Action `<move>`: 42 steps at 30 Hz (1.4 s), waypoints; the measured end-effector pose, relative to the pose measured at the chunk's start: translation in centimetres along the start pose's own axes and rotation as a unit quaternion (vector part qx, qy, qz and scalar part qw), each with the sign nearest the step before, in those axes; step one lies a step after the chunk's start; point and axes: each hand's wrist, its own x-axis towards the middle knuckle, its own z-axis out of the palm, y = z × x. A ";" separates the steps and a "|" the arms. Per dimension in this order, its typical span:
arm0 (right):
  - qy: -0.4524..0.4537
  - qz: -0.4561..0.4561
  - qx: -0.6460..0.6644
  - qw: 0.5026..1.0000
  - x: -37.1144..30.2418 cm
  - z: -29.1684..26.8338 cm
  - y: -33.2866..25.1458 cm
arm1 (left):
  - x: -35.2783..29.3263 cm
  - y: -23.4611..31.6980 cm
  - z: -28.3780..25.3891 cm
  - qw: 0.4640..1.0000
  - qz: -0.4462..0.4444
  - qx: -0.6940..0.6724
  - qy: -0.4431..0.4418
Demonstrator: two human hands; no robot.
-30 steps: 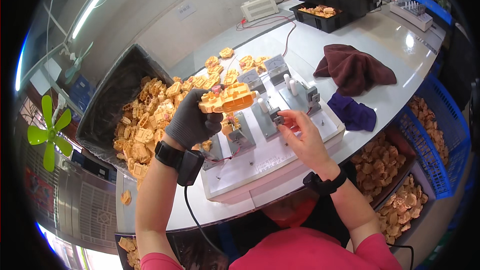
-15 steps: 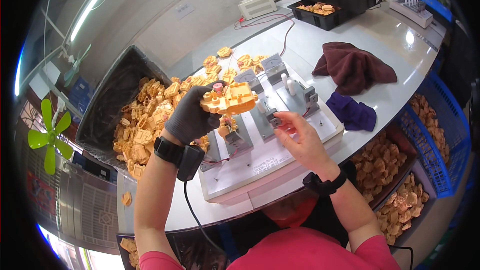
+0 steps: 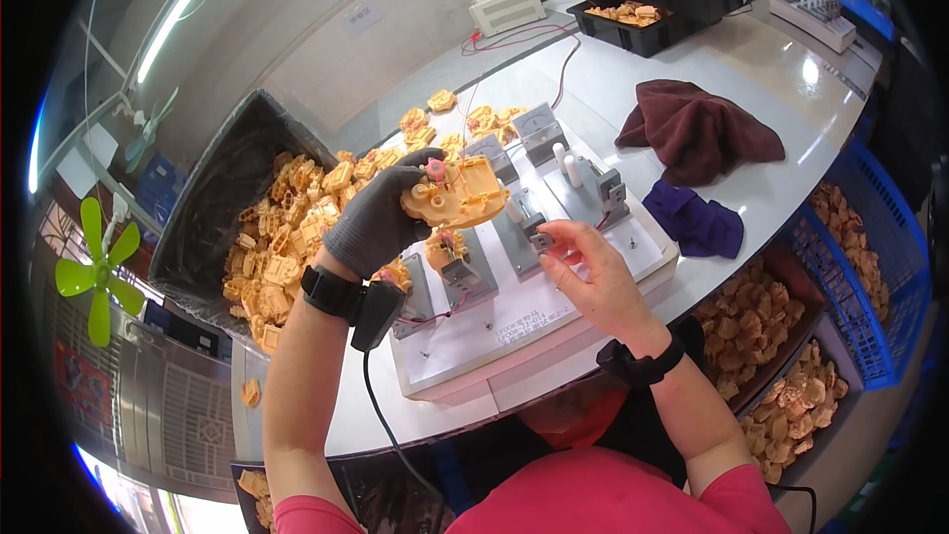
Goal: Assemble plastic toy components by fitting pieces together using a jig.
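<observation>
My left hand (image 3: 381, 222), in a dark grey glove, holds a yellow plastic gearbox part (image 3: 457, 193) with a small pink gear on top, raised above the white test fixture (image 3: 514, 307). My bare right hand (image 3: 593, 272) rests on the fixture, its fingertips pinching a small grey clamp block (image 3: 537, 232) near the fixture's middle. Another yellow part (image 3: 445, 247) sits in a grey holder just below the raised one.
A black bin (image 3: 213, 218) of yellow parts stands at the left, with more parts loose on the table behind the fixture. A brown cloth (image 3: 697, 129) and a purple cloth (image 3: 697, 221) lie at the right. Blue crates (image 3: 880, 277) and trays of parts sit at the right edge.
My left hand has lifted the yellow part slightly and turned it. My right hand has shifted a little toward the clamp block on the fixture.
</observation>
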 end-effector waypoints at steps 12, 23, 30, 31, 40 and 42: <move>0.002 -0.017 -0.016 1.000 0.0 0.0 -0.5 | 0.4 1.0 0.9 0.998 0.021 -0.043 0.030; -0.011 -0.017 0.019 1.000 0.2 -0.2 -0.1 | 3.1 2.3 3.1 0.983 -0.103 0.035 0.146; -0.007 -0.029 0.030 0.999 0.2 -0.2 0.1 | 3.9 2.5 6.4 0.984 -0.111 0.113 0.086; -0.006 -0.027 0.030 0.999 0.2 -0.2 0.0 | 3.7 2.9 6.7 0.982 -0.126 0.129 0.061; -0.002 -0.024 0.021 0.999 0.2 -0.3 -0.2 | 3.8 1.9 6.6 0.936 -0.021 0.350 -0.030; -0.003 -0.015 0.029 0.999 0.2 -0.4 0.2 | 4.1 2.3 6.8 0.938 -0.048 0.340 -0.041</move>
